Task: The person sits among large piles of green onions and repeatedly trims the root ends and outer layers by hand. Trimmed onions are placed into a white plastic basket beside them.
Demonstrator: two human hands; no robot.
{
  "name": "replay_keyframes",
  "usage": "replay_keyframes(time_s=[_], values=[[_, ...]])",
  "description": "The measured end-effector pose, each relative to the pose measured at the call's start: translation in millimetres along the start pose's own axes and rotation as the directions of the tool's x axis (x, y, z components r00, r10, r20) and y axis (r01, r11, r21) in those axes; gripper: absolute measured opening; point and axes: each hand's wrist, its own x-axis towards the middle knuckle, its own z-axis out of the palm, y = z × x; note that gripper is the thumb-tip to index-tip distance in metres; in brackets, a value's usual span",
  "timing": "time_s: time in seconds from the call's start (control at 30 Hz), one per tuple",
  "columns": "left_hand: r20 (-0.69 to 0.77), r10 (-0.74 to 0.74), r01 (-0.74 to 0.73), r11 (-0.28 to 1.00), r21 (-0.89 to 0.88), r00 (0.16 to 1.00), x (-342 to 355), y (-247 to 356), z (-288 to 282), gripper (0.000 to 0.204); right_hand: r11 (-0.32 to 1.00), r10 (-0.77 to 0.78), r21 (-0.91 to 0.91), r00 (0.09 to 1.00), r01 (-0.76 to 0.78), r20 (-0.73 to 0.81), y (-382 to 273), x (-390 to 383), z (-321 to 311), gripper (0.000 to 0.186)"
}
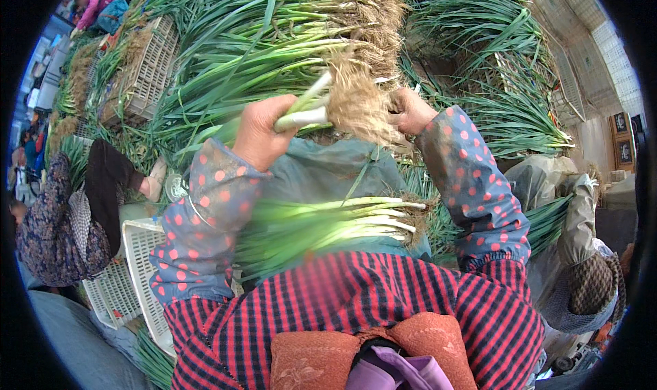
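My left hand [263,130] is closed round a few green onions [301,116], their white stems pointing up and right toward a dense clump of brown roots [356,102], blurred by motion. At the right edge of these roots my right hand [409,111] has its fingers curled in on them; the fingertips are partly hidden. Below, across the teal sheet on my lap [342,167], lie several more green onions [363,219], white ends to the right, leaves smeared by blur. Beyond my hands is a large pile of green onions [287,27] with roots on the right.
Plastic crates [145,68] with onions and a white crate [147,280] stand left. A seated co-worker [61,232] is at left, another person [96,3] at top left, another co-worker [575,280] at right. More onions [506,109] lie right, beside a pale wall [575,47].
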Motion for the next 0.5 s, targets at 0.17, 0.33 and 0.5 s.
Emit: replay_keyframes(time_s=[0.17,0.33,0.5], values=[[0.052,0.379,-0.38,0.896,0.228,0.924,-2,4,2,0.035,0.99,0.114,0.076,0.988,-0.122,0.1,7,1,-4,0.011],[0.159,0.513,-0.535,0.778,0.328,0.843,-9,13,5,0.03,0.975,0.223,-0.01,0.975,-0.223,-0.011,18,-3,-11,0.018],[0.118,0.469,-0.476,0.794,0.377,0.875,-9,10,8,0.025,0.982,0.147,0.157,0.943,-0.103,-0.298,39,-4,-33,0.022]])
